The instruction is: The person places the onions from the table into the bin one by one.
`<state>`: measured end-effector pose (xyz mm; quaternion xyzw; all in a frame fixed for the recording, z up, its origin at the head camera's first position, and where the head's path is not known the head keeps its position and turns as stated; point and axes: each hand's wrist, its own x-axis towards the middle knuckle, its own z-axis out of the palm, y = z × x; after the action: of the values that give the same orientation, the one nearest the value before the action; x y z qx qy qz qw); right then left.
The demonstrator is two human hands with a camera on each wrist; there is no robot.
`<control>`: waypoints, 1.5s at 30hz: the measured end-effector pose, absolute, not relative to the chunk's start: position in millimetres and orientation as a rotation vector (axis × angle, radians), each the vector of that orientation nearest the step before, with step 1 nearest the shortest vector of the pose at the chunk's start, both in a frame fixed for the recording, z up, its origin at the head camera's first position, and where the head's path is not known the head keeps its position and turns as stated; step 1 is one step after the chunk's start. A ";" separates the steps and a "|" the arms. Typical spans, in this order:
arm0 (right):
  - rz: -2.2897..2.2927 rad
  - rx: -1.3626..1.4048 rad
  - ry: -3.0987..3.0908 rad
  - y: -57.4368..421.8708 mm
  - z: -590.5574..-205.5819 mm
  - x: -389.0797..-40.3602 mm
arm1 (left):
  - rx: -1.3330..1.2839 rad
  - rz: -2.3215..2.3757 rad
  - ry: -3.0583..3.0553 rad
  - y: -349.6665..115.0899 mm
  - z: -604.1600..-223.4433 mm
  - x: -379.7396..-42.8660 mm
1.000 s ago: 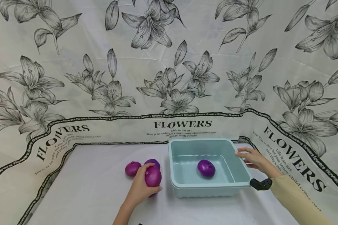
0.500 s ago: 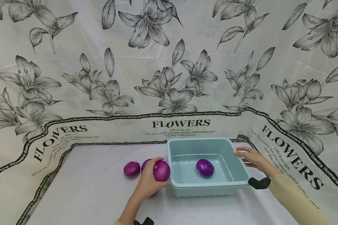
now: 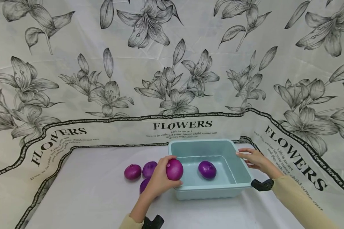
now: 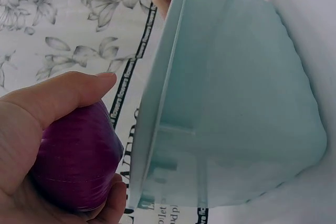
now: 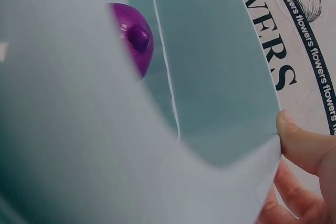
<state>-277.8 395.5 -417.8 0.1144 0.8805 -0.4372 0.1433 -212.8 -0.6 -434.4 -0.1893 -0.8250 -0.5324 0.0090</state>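
Purple, glossy onion sits in the grip of the left hand, thumb on one side, fingers curled round the other. In the head view it overlaps the left rim of the pale blue-green tub; the left wrist view shows a narrow gap between onion and rim, so no contact there. Smooth, rounded skin: a loosened thumb would probably let it slip, and if that came at the rim it could fall outside. Too low a path, and onion or knuckles might clip the edge and jog the tub. Right hand pinches the opposite rim, thumb above, fingers underneath; lifting or bearing down unevenly there could tilt the tub, the likely cause being a grip on one side only. Inside, a second onion lies on the tub floor near the middle; a careless drop would likely knock the two together and bruise skin, or set both rolling. Left of the tub, three loose onions: one nearest the left forearm, partly hidden by it, two behind. A sideways sweep of that arm could send the near one rolling. White cloth beneath everything might ruck or slide if the tub is shoved.
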 end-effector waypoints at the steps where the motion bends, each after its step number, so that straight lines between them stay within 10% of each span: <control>1: -1.263 0.335 2.537 395.4 -417.2 -277.8 | -0.595 -1.658 -2.583 1.4 -433.2 -213.7; 45: -1.234 0.311 2.571 391.4 -415.0 -277.5 | -1.048 -1.343 -2.795 82.5 -366.2 -286.4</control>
<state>-277.5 391.4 -415.0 0.1073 0.8880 -0.4261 0.1358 -286.4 82.5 -366.2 -0.3193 -0.8521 -0.4095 -0.0659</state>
